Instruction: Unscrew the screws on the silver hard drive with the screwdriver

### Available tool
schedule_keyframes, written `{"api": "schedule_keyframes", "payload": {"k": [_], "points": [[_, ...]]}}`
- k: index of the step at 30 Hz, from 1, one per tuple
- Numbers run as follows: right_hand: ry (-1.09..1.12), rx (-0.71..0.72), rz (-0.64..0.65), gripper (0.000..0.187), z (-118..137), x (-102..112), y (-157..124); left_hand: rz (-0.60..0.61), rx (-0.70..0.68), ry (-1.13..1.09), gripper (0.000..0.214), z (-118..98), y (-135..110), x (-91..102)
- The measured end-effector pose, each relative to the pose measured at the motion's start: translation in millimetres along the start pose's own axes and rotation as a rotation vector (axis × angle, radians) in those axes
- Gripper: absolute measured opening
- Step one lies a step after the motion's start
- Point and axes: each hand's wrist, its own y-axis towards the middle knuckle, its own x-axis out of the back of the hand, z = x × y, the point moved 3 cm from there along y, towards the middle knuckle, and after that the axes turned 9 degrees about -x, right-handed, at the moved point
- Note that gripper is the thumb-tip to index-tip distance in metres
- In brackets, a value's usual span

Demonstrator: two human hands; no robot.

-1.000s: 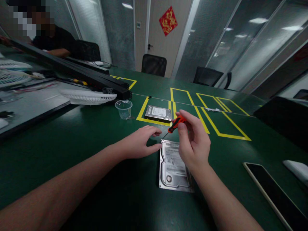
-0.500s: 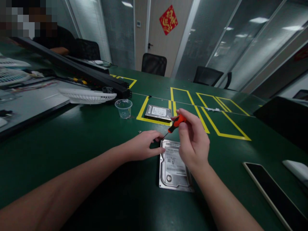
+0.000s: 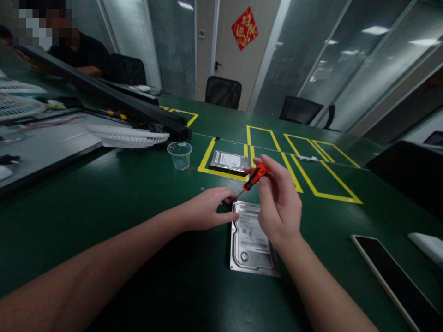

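Note:
A silver hard drive (image 3: pixel 252 244) lies flat on the green table, its label side up. With the thumb on its upper left edge and the fingers curled at its far left corner, my left hand (image 3: pixel 212 210) steadies it. My right hand (image 3: pixel 282 198) is closed around the orange and black handle of a screwdriver (image 3: pixel 258 175), tilted so its thin shaft reaches down to that same corner. Fingers partly hide the tip. Just left of my left fingers lie tiny screws (image 3: pixel 202 189).
A second hard drive (image 3: pixel 229 160) sits inside a yellow tape frame. Left of it stands a clear plastic cup (image 3: pixel 180 159). A white basket (image 3: pixel 128 137) and dark bars are farther left. A phone (image 3: pixel 391 272) lies at right. A person (image 3: pixel 90 50) sits across the table.
The view has shifted very slightly. The screwdriver handle looks turned a little in my right hand; its tip stays at the drive's corner. My left hand keeps its place.

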Motion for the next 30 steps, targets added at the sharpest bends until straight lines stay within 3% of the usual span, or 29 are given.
{"api": "schedule_keyframes", "payload": {"k": [7, 14, 21, 27, 30], "points": [[-0.063, 0.041, -0.091, 0.045, -4.2, 1.1, 1.4, 0.013, 0.019, 0.000, 0.043, -1.0, 0.1, 0.2], [-0.025, 0.021, -0.002, 0.047, -0.5, 1.2, 0.1, 0.015, 0.000, 0.009, 0.042, -0.2, 0.0, 0.3], [-0.066, 0.043, -0.086, 0.046, -3.0, 1.2, 1.2, 0.016, 0.011, 0.015, 0.042, 0.0, -0.4, 0.0], [-0.061, 0.047, -0.028, 0.047, 2.2, 1.6, 0.8, 0.012, 0.003, 0.015, 0.041, -0.1, 0.3, -0.1], [-0.071, 0.051, -0.062, 0.047, 0.6, 1.7, 0.7, 0.012, 0.010, 0.013, 0.042, -0.9, 0.1, 0.4]]}}
